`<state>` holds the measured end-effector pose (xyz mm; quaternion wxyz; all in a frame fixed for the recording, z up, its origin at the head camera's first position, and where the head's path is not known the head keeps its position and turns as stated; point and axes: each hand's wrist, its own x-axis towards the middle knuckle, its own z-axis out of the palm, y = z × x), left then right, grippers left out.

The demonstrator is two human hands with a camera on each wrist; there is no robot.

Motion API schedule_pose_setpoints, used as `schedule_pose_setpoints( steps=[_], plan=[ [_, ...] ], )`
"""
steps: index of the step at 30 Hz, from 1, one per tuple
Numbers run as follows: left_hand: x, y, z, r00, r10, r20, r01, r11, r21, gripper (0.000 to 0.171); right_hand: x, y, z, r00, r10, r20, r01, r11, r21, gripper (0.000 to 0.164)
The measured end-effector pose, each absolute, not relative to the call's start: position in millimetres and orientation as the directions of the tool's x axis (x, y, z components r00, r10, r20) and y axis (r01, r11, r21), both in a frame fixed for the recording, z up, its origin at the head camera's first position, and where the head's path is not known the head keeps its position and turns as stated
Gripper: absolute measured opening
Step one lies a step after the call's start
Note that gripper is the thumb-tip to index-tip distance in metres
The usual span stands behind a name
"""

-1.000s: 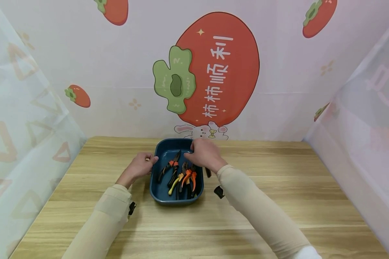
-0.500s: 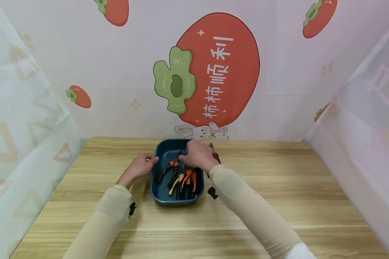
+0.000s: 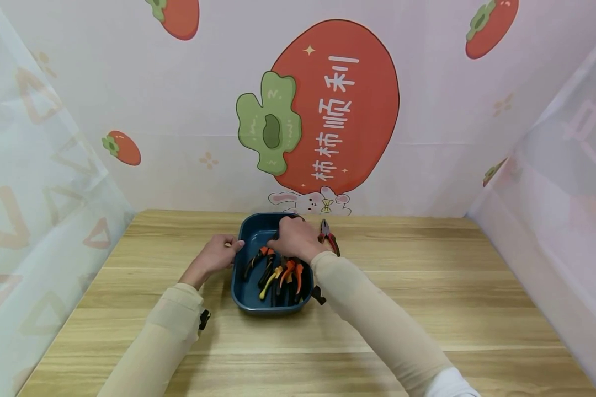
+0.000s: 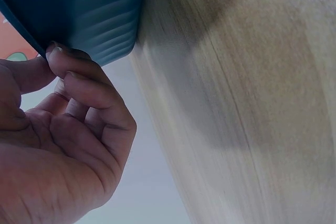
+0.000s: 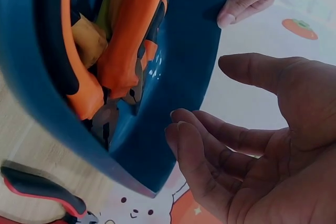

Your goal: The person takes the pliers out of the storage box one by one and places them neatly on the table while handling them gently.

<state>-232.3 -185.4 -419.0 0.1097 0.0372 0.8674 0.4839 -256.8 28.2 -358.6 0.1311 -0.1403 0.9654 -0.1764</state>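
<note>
A deep blue plastic tray [image 3: 272,311] holds several pliers. Pliers with black-and-orange handles [image 3: 268,266] lie toward its left side. Others with yellow [image 3: 266,288] and orange grips [image 3: 298,275] are bunched at the right. My left hand [image 3: 214,256] pinches the tray's left rim between thumb and finger, as the left wrist view also shows. Over the far part of the tray hovers my right hand [image 3: 298,238], its thumb and fingers apart with nothing between them in the right wrist view. It covers the far right rim and some plier heads in the head view.
A pair of red-and-black pliers [image 3: 328,238] lies on the wooden table [image 3: 427,286], just right of the tray and beside my right wrist. Behind the table's far edge stands a printed backdrop [image 3: 417,176], with hanging sheets at both sides.
My right hand has moved left across the tray, from its right rim further inward. The red-and-black pliers on the table have come into view behind it. My left hand stays at the rim.
</note>
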Motion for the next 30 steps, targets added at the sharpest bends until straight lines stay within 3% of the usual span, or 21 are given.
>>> schedule_pose_setpoints(
  steps=[15, 30],
  plan=[
    [-233, -186, -420, -0.976, 0.163, -0.147, -0.038, 0.536, 0.843, 0.036, -262, 16, -368, -0.921, -0.311, -0.236, -0.202, 0.897, -0.393, 0.027],
    [-233, -185, -421, -0.976, 0.163, -0.145, -0.037, 0.532, 0.846, 0.035, -267, 5, -379, -0.918, -0.295, -0.266, -0.188, 0.913, -0.362, 0.030]
  ],
)
